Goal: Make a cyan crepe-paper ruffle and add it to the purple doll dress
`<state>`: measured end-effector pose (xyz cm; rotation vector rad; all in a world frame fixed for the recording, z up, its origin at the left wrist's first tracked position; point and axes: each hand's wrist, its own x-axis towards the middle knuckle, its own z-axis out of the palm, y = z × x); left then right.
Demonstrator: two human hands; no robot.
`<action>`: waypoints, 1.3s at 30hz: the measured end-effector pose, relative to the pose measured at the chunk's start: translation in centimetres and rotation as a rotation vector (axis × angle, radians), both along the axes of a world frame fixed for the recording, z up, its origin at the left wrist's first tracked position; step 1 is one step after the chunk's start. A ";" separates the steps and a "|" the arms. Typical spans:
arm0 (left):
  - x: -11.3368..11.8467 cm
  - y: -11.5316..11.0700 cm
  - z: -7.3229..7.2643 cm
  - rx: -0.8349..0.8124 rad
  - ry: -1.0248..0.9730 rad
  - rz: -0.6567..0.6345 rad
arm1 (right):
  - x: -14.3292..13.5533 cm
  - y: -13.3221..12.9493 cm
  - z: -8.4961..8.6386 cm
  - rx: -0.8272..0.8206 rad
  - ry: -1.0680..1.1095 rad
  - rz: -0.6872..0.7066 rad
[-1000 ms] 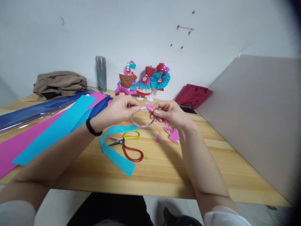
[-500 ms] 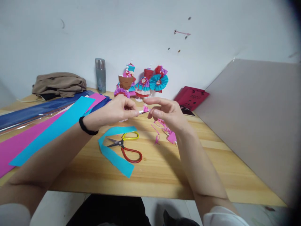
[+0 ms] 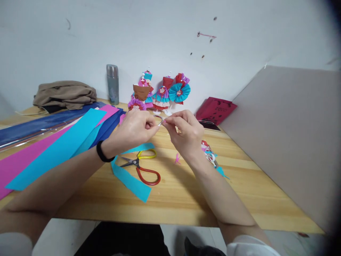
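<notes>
1. The pale curved band is held above the bench, between the two hands; only a short arc of it is seen, the remainder being hidden by the fingers.
2. The band could be twisted or sprung loose, it is judged, if one pinch were relaxed while the other was pulled, since so little of it seems to be gripped.
3. The small pink bit at the band could be dragged out of place if it were pressed unevenly; whether it is fastened cannot be made out.
4. The blue strip could be nicked if the scissors were knocked, as their blades are spread and lie close beside it.
5. By the left hand, the band is clamped between thumb and curled forefinger.
6. By the right hand, thumb and forefinger are brought together on the band at the pink bit.
7. The hands are kept nearly fingertip to fingertip; actual contact between them cannot be confirmed.
</notes>
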<state>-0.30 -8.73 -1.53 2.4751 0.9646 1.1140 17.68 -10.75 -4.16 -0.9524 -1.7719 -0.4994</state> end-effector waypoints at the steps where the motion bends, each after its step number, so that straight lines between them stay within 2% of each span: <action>1: 0.1 -0.1 -0.2 0.062 0.002 0.033 | -0.1 -0.1 -0.1 0.008 -0.011 -0.040; 3: 0.2 -0.1 -0.6 0.175 0.012 0.089 | -0.3 -0.4 -0.1 -0.048 -0.004 -0.044; 6: 0.1 -0.1 -0.9 0.281 -0.007 0.133 | -0.5 -1.1 0.2 -0.250 0.090 0.059; 10: 0.2 -0.4 -0.6 0.218 -0.141 0.123 | -0.9 -2.3 1.0 -0.501 0.207 0.171; 13: 0.4 -0.7 -0.1 -0.058 -0.252 -0.013 | -1.1 -2.9 1.4 -0.579 0.205 0.196; 16: 0.3 -0.7 0.4 -0.512 -0.302 -0.210 | -1.1 -3.0 1.8 -0.577 0.127 0.187; 18: 0.1 -0.4 0.6 -0.778 -0.319 -0.289 | -0.9 -3.0 2.1 -0.565 0.038 0.170; 20: 0.0 -0.1 0.5 -0.960 -0.360 -0.363 | -0.7 -3.1 2.4 -0.568 -0.039 0.160; 22: 0.0 0.4 0.2 -1.057 -0.391 -0.446 | -0.5 -3.3 2.6 -0.601 -0.091 0.178; 25: 0.1 1.0 -0.5 -1.079 -0.379 -0.518 | -0.4 -3.4 2.5 -0.671 -0.117 0.236; 28: 0.4 1.2 -1.0 -1.079 -0.408 -0.507 | -0.5 -3.4 2.3 -0.674 -0.081 0.279; 31: 0.8 0.4 -1.0 -1.024 -0.499 -0.442 | -0.8 -3.3 2.1 -0.618 -0.053 0.292; 36: 1.9 -1.9 -0.7 -0.833 -0.681 -0.288 | -1.6 -3.8 2.1 -0.570 0.072 0.261; 39: 1.6 -1.9 0.0 -0.724 -0.813 -0.227 | -2.8 -4.8 1.4 -0.543 0.077 0.271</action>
